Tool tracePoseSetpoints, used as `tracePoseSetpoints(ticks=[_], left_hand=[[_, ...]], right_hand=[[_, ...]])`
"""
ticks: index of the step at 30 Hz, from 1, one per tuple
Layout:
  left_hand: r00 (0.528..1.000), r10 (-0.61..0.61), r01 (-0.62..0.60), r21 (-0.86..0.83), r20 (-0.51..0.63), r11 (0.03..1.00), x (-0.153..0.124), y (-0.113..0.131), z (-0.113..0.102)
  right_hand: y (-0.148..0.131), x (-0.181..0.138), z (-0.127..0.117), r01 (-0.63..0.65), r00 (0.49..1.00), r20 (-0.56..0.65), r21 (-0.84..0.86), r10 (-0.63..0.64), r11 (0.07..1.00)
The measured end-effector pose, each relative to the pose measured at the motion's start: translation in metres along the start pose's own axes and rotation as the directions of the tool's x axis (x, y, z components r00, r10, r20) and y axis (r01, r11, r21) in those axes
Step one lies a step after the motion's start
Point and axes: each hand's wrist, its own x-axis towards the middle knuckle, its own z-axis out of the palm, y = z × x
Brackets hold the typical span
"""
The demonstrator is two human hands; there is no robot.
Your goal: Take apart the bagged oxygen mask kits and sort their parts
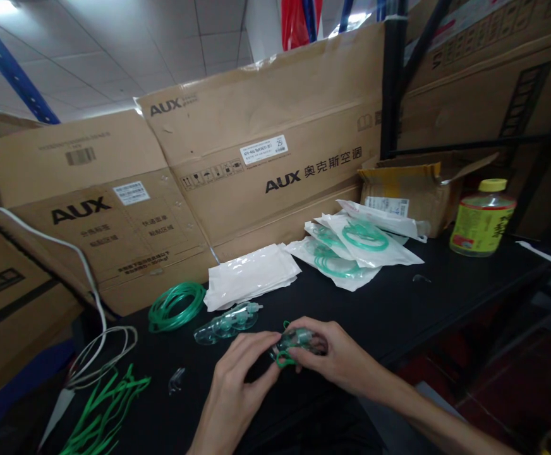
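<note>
A clear oxygen mask [299, 338] with a green elastic strap [285, 360] is between my two hands, low over the black table. My right hand [337, 354] grips its right side, fingers wrapped around the back and thumb in front. On its left edge, the thumb and fingers of my left hand [242, 379] close near the strap; part of the mask is hidden behind them. Just beyond my left hand lie nested clear masks [228, 322]. A coil of green tubing [175, 308] sits behind those, and loose green straps [105, 411] are at lower left.
White pouches [251, 275] lie behind the masks, with filled pouches [351, 243] holding green tubing to their right. A yellow-labelled bottle [483, 218] and an open carton [408, 189] stand at right. Small clear pieces [177, 380] and a white cable [88, 272] are at left.
</note>
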Motion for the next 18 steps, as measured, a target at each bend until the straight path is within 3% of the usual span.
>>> tracePoseSetpoints(ticks=[9,13,18], left_hand=[[0.981,-0.163,0.164,-0.002,-0.104,0.987,-0.010,-0.006,-0.030],[0.979,-0.202,0.204,0.077,-0.039,0.976,-0.031,-0.017,-0.053],[0.956,-0.290,0.263,0.297,0.049,0.918,-0.066,-0.045,-0.084]], right_hand=[[0.000,-0.002,-0.002,0.013,1.000,0.004,-0.153,-0.012,0.988],[0.002,0.000,-0.001,-0.003,1.000,0.019,-0.124,0.006,0.992],[0.003,0.000,-0.001,-0.016,0.999,0.031,-0.116,0.020,0.993]])
